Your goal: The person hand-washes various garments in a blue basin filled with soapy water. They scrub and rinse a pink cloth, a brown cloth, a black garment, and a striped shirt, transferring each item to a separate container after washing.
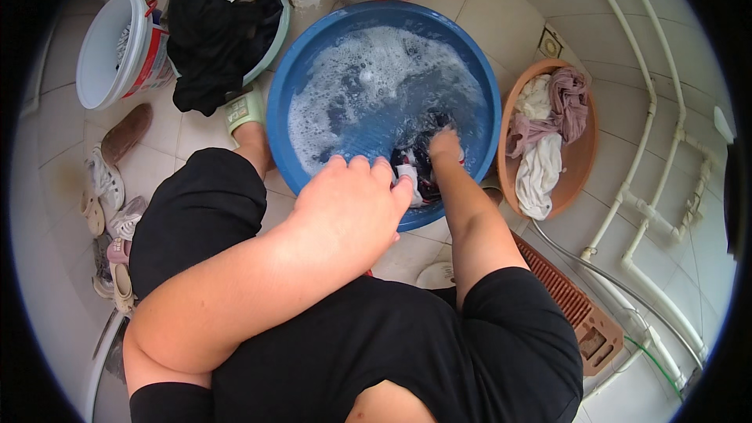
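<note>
The dark wet garment (419, 158) lies bunched at the near edge of the blue basin (313, 63), half sunk in soapy water (368, 86). Soaked cloth like this is likely heavy, limp and slippery with suds, best taken by a gathered fold rather than a loose edge. The right hand (445, 145) presses into it from the far side, fingers buried in the cloth and closed on it. The left hand (352, 204) sits at the near rim, its fingers (403, 188) curled onto a pale part of the garment
</note>
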`<act>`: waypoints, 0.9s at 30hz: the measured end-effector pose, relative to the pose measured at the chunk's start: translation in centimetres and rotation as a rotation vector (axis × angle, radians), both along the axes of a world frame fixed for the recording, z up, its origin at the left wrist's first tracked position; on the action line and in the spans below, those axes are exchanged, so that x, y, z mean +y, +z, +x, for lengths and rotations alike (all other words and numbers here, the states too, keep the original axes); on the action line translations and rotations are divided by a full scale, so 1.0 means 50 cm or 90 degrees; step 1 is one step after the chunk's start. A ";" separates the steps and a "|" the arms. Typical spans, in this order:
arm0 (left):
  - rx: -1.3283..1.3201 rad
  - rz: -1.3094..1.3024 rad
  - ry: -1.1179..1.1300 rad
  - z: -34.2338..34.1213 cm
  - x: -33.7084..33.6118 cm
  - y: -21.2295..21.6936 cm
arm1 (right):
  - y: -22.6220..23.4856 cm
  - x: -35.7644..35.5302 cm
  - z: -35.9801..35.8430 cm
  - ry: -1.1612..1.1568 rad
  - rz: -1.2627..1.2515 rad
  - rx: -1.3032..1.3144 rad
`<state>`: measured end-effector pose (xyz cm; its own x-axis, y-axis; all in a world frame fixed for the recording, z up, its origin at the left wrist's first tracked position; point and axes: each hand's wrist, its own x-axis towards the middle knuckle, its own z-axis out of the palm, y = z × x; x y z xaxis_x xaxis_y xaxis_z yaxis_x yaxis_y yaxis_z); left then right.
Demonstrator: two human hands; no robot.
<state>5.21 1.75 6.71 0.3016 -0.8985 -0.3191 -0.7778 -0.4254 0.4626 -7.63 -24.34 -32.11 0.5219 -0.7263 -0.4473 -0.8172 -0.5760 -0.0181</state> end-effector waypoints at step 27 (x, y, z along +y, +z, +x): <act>-0.031 0.013 0.087 0.052 0.059 0.067 | 1.015 0.015 0.054 -0.030 0.364 -0.986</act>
<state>7.82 4.70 10.07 0.4366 -0.8411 -0.3193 -0.7332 -0.5383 0.4154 -4.94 -23.60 18.62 0.6828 -0.6880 0.2460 0.1625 -0.1852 -0.9692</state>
